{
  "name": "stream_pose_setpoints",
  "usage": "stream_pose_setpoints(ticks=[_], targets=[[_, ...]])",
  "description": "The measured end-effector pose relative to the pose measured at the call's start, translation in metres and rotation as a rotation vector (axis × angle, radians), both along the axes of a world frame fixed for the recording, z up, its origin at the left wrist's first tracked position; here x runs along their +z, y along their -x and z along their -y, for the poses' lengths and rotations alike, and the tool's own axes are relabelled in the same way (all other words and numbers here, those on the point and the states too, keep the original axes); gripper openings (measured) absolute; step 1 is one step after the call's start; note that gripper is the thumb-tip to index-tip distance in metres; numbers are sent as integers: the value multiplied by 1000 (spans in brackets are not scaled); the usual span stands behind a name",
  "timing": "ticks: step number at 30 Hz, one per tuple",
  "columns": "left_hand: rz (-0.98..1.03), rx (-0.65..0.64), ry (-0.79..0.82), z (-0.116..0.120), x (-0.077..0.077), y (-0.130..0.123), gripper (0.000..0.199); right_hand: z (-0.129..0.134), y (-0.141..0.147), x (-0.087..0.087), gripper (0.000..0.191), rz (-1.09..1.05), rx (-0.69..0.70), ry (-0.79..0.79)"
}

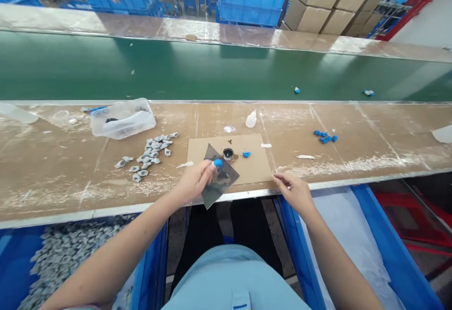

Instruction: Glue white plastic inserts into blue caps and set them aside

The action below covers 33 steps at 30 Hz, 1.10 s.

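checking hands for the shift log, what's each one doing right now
Left hand: closed, pinching a small blue piece against a dark translucent sheet.
Right hand: loosely open, holding nothing, fingertips at the workbench edge.

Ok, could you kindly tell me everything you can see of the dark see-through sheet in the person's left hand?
The dark sheet looks like thin, smoky, translucent plastic film, with straight edges and pointed corners. It is pinched in the left hand and tilted over the cardboard pad, its lower corner past the bench's metal edge. A blue piece lies against it at the fingertips.
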<state>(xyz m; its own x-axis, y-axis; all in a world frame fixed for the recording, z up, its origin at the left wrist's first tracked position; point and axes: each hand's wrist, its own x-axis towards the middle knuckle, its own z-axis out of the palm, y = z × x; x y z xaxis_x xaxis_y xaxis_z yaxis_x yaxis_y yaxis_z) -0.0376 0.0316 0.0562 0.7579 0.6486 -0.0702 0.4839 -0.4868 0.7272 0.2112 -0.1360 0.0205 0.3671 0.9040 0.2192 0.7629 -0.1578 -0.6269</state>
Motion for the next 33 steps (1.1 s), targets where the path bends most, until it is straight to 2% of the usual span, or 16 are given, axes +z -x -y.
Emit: stream_pose_setpoints(ticks=[2, 4, 6, 9, 13, 17, 20, 22, 26, 30, 33], targets=[[-58, 115, -71, -40, 5, -18, 41, -19, -10, -5, 22, 23, -16, 5], [-156, 222, -143, -79, 7, -42, 41, -41, -10, -12, 22, 18, 48, -16], [-277, 322, -156, -114, 4, -68, 39, -65, -3, -19, 24, 37, 121, -47], [-301, 400, -147, -156, -4, -105, 38, -94, 7, -33, 25, 99, 207, -79], [-283, 495, -82, -195, -18, -139, 37, -105, 7, -48, 26, 110, 178, -79], [-212, 577, -37, -210, -24, -146, 38, -99, -5, -52, 34, -106, 62, -158], [-127, 597, -59, -201, -21, -130, 36, -98, -13, -53, 36, -352, -5, -167], [-78, 589, -81, -186, -16, -106, 33, -98, -14, -51, 37, -496, -30, -189], [-18, 624, -143, -146, -6, -28, 25, -90, -9, -39, 43, -690, -66, -203], [7, 787, -263, -101, -8, 55, 22, -73, -1, -26, 52, -733, -184, -123], [-47, 769, -316, -71, -18, 83, 15, -67, 3, -24, 53, -744, -228, -65]])
